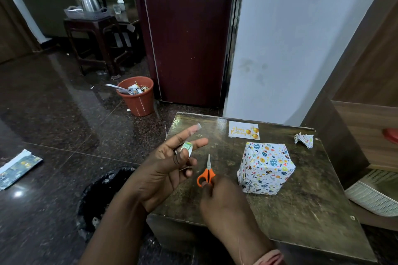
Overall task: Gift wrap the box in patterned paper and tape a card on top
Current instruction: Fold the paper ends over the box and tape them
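Note:
The box (266, 168), wrapped in white paper with coloured dots, stands on the dark table (301, 200). Behind it lies a white "Happy Birthday" card (244, 130) with gold balloons. My left hand (170, 170) is raised over the table's left edge and holds a small tape roll (187, 147) between thumb and fingers. A short strip of clear tape (197, 127) sticks to its index fingertip. My right hand (224, 204) grips the orange-handled scissors (206, 173), blades shut and pointing away from me, low over the table left of the box.
A crumpled paper scrap (304, 140) lies at the table's far right. An orange bin (137, 98) and a black bag-lined bin (103, 198) stand on the floor to the left, with a wrapping-paper offcut (19, 168) farther left. A white basket (374, 196) sits right.

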A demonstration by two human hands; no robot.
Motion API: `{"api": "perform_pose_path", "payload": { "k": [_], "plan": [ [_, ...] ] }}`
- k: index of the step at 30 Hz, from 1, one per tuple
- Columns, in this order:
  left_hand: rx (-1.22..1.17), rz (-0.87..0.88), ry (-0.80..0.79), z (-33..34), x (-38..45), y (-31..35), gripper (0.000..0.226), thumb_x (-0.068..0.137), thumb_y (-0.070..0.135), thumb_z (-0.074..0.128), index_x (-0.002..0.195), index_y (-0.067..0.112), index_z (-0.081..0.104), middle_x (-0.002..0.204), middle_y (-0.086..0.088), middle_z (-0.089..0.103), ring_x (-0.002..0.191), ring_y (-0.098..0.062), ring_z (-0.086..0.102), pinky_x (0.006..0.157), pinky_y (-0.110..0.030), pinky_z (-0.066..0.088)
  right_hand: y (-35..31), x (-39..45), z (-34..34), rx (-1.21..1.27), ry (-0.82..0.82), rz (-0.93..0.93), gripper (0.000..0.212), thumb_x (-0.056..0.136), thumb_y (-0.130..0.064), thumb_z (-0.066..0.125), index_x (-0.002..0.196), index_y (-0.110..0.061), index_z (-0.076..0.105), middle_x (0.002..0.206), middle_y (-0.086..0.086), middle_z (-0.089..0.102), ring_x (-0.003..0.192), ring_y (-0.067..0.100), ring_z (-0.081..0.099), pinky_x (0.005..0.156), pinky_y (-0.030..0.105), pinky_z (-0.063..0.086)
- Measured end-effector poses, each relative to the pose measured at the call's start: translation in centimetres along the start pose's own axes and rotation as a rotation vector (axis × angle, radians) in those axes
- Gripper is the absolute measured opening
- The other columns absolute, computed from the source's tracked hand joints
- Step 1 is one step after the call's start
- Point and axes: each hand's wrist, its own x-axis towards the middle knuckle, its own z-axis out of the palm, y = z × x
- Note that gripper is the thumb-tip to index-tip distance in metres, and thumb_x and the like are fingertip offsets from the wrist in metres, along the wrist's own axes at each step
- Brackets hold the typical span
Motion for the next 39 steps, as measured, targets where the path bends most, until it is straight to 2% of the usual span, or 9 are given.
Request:
{"api": "perform_pose_path", "payload": {
  "k": [5,12,17,21,25,27,31,36,39],
  "plan": [
    [0.015,-0.024,-0.035,0.0,0.0,0.0,0.085,0.070,0.022,0.094,0.147,0.022,0.056,0.146,-0.012,0.060,0.080,-0.008,0.062,0.068,-0.020,0.051,0.1,-0.2,-0.8,-0.090,0.047,-0.016,0.022,0.094,-0.019,0.051,0.112,-0.023,0.062,0.099,0.004,0.071,0.098,0.027,0.068,0.078,0.034,0.048],
    [0.065,-0.063,-0.025,0.2,0.3,-0.3,0.067,0.084,-0.001,0.068,0.146,0.023,0.056,0.144,-0.010,0.061,0.082,-0.009,0.064,0.069,-0.020,0.053,0.6,0.0,-1.7,-0.142,0.050,-0.010,0.018,0.093,-0.019,0.056,0.101,-0.020,0.071,0.093,0.006,0.072,0.093,0.029,0.069,0.073,0.032,0.050],
    [0.098,-0.073,-0.011,0.5,0.3,-0.3,0.073,0.082,-0.003,0.067,0.149,0.021,0.050,0.143,-0.010,0.063,0.097,-0.017,0.062,0.071,-0.021,0.053,-0.3,-0.1,-1.9,0.164,0.363,-0.245,0.009,0.098,-0.027,0.054,0.091,-0.025,0.060,0.082,-0.007,0.065,0.079,0.017,0.063,0.067,0.037,0.048],
    [0.054,-0.070,-0.031,0.6,0.4,-0.6,0.077,0.080,-0.004,0.072,0.149,0.021,0.051,0.137,-0.015,0.065,0.112,-0.023,0.065,0.076,-0.025,0.056,-1.2,0.2,-2.5,0.543,0.226,-0.204,0.007,0.098,-0.031,0.061,0.097,-0.029,0.068,0.089,-0.014,0.069,0.084,0.003,0.066,0.075,0.029,0.054],
    [0.064,-0.081,-0.032,0.4,0.5,-0.9,0.079,0.081,-0.011,0.068,0.151,0.020,0.049,0.131,-0.015,0.068,0.119,-0.032,0.060,0.074,-0.025,0.057,-1.2,0.1,-3.1,0.695,0.105,-0.183,0.009,0.096,-0.022,0.067,0.093,-0.027,0.074,0.080,-0.014,0.072,0.071,0.002,0.068,0.063,0.016,0.050],
    [0.101,-0.094,-0.049,0.4,0.5,-0.9,0.081,0.081,-0.011,0.069,0.152,0.021,0.047,0.133,-0.016,0.067,0.115,-0.035,0.053,0.070,-0.023,0.055,-1.1,0.1,-3.4,0.762,0.048,-0.183,0.012,0.096,-0.015,0.067,0.089,-0.021,0.075,0.070,-0.008,0.072,0.057,0.004,0.064,0.056,0.019,0.048],
    [0.122,-0.114,-0.038,0.4,0.4,-0.8,0.080,0.081,-0.011,0.069,0.152,0.019,0.047,0.131,-0.017,0.068,0.094,-0.017,0.068,0.069,-0.023,0.056,-0.7,0.4,-3.3,0.759,0.069,-0.185,0.016,0.094,-0.015,0.069,0.082,-0.023,0.076,0.068,0.000,0.073,0.054,0.008,0.062,0.057,0.029,0.050],
    [0.055,-0.099,-0.032,0.5,0.4,-0.8,0.077,0.080,-0.005,0.073,0.150,0.012,0.047,0.138,-0.019,0.064,0.128,-0.034,0.062,0.092,-0.033,0.058,-0.9,0.4,-2.9,0.770,0.130,-0.165,0.013,0.092,-0.020,0.073,0.080,-0.024,0.075,0.070,-0.005,0.073,0.057,0.009,0.064,0.060,0.033,0.053],
    [0.024,-0.086,-0.022,0.5,0.4,-0.8,0.084,0.071,0.009,0.090,0.147,0.013,0.054,0.138,-0.028,0.061,0.124,-0.039,0.060,0.096,-0.037,0.058,-1.0,0.5,-2.6,0.847,0.135,-0.117,0.013,0.091,-0.018,0.073,0.079,-0.021,0.075,0.064,-0.001,0.070,0.052,0.014,0.060,0.056,0.034,0.051]
  ]
}}
